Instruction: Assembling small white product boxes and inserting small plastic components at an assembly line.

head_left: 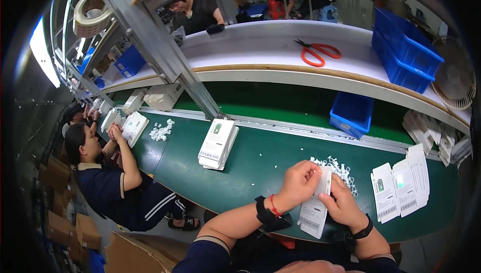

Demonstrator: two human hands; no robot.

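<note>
My right hand point(345, 205) grips the side of a slim white printed box point(315, 212), thumb on its face. The box stands tilted near the front edge of the green bench. At the top end of the box, the fingers of my left hand point(300, 185) are pinched together; whatever is between them is too small to make out. Just beyond both hands lies a loose pile of small white ring-shaped plastic pieces point(344, 172). A fanned row of similar flat white boxes point(403, 188) rests to the right, and a neat stack of them point(218, 143) sits to the left.
A blue bin point(351, 113) stands at the bench's back. Orange-handled scissors point(320, 54) and stacked blue bins point(403, 55) occupy the shelf above. A metal post point(165, 47) rises at left. Beyond it, a seated co-worker point(107, 173) has hands by boxes and a second white pile point(162, 130).
</note>
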